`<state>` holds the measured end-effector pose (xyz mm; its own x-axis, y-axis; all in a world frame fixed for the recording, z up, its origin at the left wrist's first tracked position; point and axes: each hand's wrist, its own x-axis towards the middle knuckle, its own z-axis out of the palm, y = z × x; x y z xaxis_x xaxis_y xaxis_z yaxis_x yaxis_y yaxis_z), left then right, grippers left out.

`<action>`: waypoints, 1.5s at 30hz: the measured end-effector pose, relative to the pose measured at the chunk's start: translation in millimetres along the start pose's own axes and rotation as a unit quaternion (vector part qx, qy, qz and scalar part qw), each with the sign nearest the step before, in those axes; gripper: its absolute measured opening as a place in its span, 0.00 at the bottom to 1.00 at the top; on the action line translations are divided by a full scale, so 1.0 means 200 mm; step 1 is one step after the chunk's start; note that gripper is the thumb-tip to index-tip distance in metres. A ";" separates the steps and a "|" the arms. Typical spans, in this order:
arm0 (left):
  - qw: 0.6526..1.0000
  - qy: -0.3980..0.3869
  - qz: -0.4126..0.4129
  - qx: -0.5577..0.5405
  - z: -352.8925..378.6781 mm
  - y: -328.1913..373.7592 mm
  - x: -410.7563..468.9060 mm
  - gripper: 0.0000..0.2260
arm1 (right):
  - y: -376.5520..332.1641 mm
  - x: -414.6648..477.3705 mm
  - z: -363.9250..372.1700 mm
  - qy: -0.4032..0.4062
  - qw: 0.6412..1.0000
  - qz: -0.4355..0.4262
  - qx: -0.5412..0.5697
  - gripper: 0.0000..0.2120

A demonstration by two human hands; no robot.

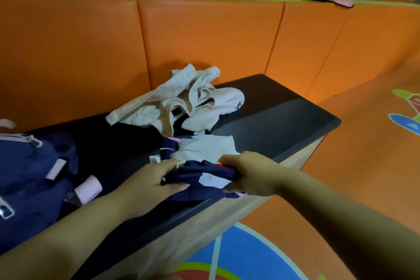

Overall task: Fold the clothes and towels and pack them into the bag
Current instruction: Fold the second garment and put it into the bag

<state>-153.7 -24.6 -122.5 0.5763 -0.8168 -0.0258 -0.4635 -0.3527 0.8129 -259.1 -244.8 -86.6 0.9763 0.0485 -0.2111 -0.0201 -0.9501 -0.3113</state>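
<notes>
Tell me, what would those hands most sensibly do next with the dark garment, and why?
Probably spread it flat on the bench before folding: the left hand and right hand grip the navy-and-white garment bunched, and the blue bag waits beside.

Orange padded wall (204, 36), black bench (284, 116), patterned floor (363, 166).

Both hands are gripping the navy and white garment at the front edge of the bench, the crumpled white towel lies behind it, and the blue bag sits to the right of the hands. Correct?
Not quite. In the head view the blue bag sits to the left of the hands, not the right. The rest holds: left hand and right hand grip the navy and white garment at the bench front edge, the white towel behind it.
</notes>
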 end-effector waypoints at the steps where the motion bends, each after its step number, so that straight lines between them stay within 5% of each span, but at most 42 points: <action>1: 1.000 0.003 -0.006 -0.004 -0.01 0.01 -0.02 0.19 | -0.02 0.02 -0.02 -0.020 0.999 0.009 0.025 0.10; 8: 0.990 0.095 -0.103 -0.006 -0.06 0.07 0.05 0.11 | -0.10 0.16 -0.12 -0.054 0.990 0.081 0.099 0.21; 15: 0.973 0.108 -0.170 -0.113 -0.12 0.00 0.24 0.12 | -0.06 0.30 -0.19 -0.003 0.995 0.097 0.026 0.34; 18: 0.956 0.110 -0.273 -0.023 -0.14 -0.03 0.32 0.37 | -0.04 0.37 -0.19 -0.028 0.996 0.087 0.012 0.24; 20: 0.939 0.067 -0.320 -0.111 -0.16 -0.06 0.35 0.50 | -0.01 0.40 -0.19 -0.033 0.996 0.083 0.021 0.21; 26: 0.925 -0.026 -0.327 -0.192 -0.21 -0.05 0.40 0.21 | 0.02 0.43 -0.19 -0.034 0.995 0.083 0.044 0.22; 33: 0.909 -0.063 -0.353 -0.212 -0.23 -0.02 0.39 0.15 | 0.01 0.41 -0.17 -0.024 0.994 0.089 0.062 0.43; 37: 0.924 -0.089 -0.304 -0.215 -0.24 -0.01 0.35 0.21 | 0.00 0.37 -0.16 -0.028 0.997 0.073 0.023 0.58; 39: 0.941 -0.087 -0.252 -0.209 -0.23 0.00 0.31 0.16 | -0.02 0.35 -0.16 -0.047 0.997 0.066 0.001 0.64; 45: 0.982 -0.068 -0.089 -0.152 -0.21 0.00 0.16 0.27 | -0.09 0.32 -0.13 -0.121 0.991 0.026 -0.053 0.67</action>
<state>-108.1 -31.3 -98.7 0.5253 -0.8150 -0.2446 -0.1292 -0.3605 0.9238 -191.0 -231.8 -69.5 0.8937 0.0598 -0.4446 -0.0326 -0.9798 -0.1973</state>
